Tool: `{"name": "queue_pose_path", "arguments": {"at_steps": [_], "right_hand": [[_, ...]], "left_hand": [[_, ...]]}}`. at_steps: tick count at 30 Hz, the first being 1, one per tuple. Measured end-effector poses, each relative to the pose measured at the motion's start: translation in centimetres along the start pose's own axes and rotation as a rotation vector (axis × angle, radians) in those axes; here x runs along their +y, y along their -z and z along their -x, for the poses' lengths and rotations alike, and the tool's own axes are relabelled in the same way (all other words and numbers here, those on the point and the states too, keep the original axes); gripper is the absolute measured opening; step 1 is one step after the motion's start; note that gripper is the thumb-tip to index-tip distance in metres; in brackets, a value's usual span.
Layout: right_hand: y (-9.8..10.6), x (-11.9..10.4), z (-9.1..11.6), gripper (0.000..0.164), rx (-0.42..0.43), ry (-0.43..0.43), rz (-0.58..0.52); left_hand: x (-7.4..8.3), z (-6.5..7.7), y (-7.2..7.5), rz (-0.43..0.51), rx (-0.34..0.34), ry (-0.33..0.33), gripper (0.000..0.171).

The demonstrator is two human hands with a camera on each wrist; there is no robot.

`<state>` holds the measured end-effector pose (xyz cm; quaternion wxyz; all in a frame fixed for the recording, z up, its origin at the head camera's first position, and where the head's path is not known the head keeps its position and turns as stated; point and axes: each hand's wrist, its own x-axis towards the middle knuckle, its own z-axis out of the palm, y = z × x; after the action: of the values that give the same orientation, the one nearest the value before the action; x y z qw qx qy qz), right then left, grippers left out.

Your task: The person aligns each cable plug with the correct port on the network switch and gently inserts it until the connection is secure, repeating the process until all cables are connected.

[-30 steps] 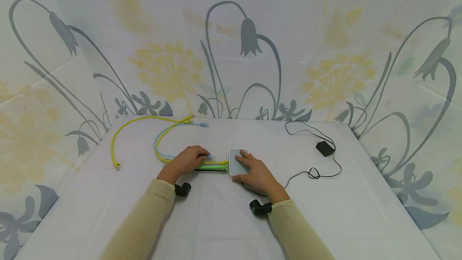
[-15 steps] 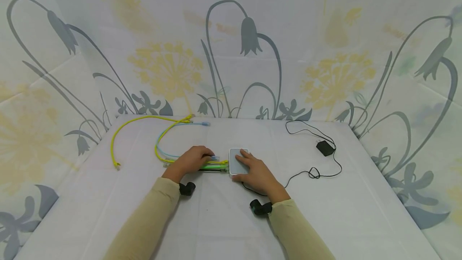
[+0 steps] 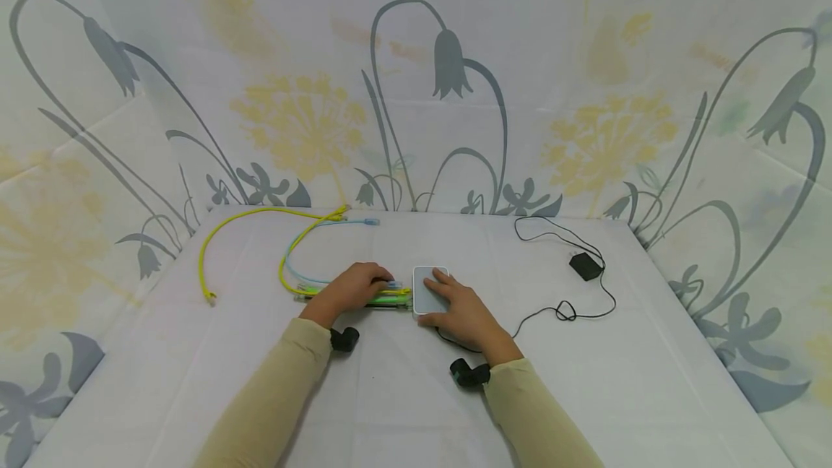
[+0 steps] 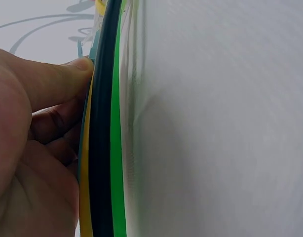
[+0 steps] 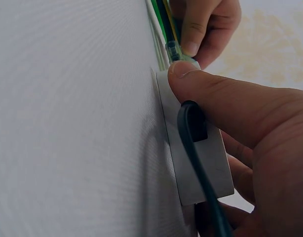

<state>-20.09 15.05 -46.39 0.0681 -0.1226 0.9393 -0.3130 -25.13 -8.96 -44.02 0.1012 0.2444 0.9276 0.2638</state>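
In the head view my left hand pinches a light blue Ethernet cable near its clear-ended plug, just left of a small white network switch box. My right hand holds the box by its edges, fingers over its top. Yellow and green Ethernet cables run to the box's left side, beside a black cable seen close in the left wrist view. A clear plug meets the box in the right wrist view. Whether the blue plug touches the box is unclear.
A black power cord enters the box's near side and loops right to a black power adapter. Another yellow cable curves at the back left. The white-covered table ends at a flower-patterned cloth.
My left hand has slid a little to the right, bringing the blue plug closer to the box. My right hand and the box have stayed in place.
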Motion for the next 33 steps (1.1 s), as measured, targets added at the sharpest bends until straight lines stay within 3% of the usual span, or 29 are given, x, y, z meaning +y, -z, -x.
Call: {"name": "queue_pose_path", "arguments": {"at_steps": [23, 33], "right_hand": [[0.2, -0.1, 0.1, 0.077, -0.006, 0.001, 0.003], [0.2, -0.3, 0.2, 0.077, 0.000, -0.001, 0.008]], "left_hand": [[0.3, -1.1, -0.8, -0.006, -0.023, 0.010, 0.026], [0.8, -1.4, -0.7, -0.023, -0.048, -0.025, 0.026]]}}
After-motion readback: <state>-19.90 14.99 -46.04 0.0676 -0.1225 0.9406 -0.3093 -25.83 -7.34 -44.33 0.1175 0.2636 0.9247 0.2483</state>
